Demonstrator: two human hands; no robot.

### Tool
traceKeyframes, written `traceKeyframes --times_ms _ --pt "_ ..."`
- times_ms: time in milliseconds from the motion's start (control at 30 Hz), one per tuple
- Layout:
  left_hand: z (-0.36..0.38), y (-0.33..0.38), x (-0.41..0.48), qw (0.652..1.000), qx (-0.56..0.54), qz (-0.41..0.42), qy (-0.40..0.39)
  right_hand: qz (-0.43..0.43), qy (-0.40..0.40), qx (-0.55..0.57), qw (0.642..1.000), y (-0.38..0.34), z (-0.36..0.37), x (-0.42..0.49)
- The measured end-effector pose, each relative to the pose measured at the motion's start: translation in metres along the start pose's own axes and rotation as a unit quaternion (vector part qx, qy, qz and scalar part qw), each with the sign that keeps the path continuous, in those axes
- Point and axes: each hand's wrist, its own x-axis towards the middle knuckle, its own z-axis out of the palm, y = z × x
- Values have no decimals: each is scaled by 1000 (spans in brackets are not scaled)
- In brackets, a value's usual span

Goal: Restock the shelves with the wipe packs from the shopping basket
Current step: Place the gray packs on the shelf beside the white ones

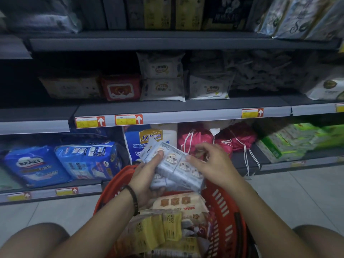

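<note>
Holding one blue-grey wipe bundle (178, 170) above the red shopping basket (223, 211), the left grip (143, 179) is clamping it, thumb on top, while the right grip (210, 161) is touching its edge; whether it is pinching, I cannot tell. Restocking is looking far from finished: one beige pack (178, 203) and at least three yellow packs (158, 229) are lying in the basket, and three white packs (162, 88) are sitting on the middle shelf (186, 116).

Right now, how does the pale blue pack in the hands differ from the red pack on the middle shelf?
The pale blue pack is held in the left hand over the basket; the red pack sits on the shelf. The pale blue pack is tilted and looks like several joined packets; the red pack faces out, single. Both carry cartoon prints.
</note>
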Motion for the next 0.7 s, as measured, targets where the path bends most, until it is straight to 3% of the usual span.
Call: traceKeyframes --times_ms 100,167,300,500,600,700 --pt "-8 6 0 998 -56 -23 18 77 -160 131 975 0 -5 -15" --pt "-11 9 -1 997 -73 -39 6 71 -193 155 966 0 2 -25" --pt "-13 17 -7 998 -48 -18 -22 52 -96 204 973 -1 19 -31" --pt "-24 30 -20 991 20 101 -88 59 -6 274 960 -13 6 -19" --pt "-30 36 -36 978 57 188 -73 37 9 309 950 -23 -5 -18" --pt "-39 54 -52 942 145 301 -25 8 3 324 946 -50 -22 -14"
